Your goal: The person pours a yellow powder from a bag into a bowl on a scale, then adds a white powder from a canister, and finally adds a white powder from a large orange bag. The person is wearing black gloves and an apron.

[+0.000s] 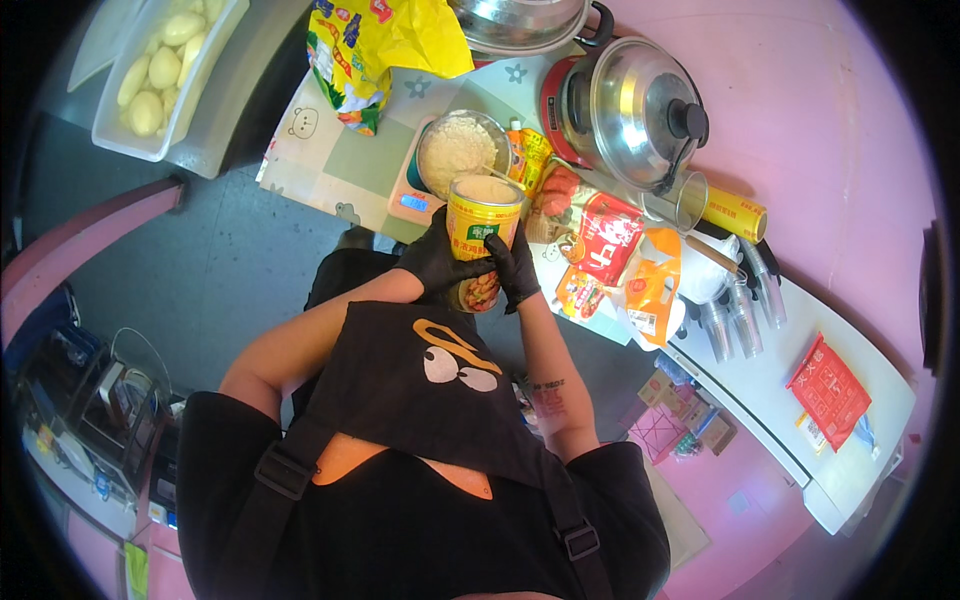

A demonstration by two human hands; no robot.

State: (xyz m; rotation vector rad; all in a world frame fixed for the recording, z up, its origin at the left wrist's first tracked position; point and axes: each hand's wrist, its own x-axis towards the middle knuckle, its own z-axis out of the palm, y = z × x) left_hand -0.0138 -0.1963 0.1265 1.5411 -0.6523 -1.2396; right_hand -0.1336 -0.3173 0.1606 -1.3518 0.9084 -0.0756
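Both hands wear black gloves and hold a yellow tin can (484, 225) upright before my apron. My left hand (442, 259) is around its left side, and my right hand (512, 270) grips its right side. Pale powder shows at the can's top. Just beyond it, a round bowl (504, 142) heaped with pale powder (461, 146) rests on a digital kitchen scale (405, 196) with a lit display. A thin handle, apparently of a spoon, leans from the bowl over its near right rim.
Two lidded electric pots, the nearer one red-based (634, 112), stand at the back. A yellow bag (390, 45) lies beyond the scale, a red food packet (607, 232) to the right. Plastic cups (716, 330) lie further right. A white tub (169, 135) of peeled potatoes is at upper left.
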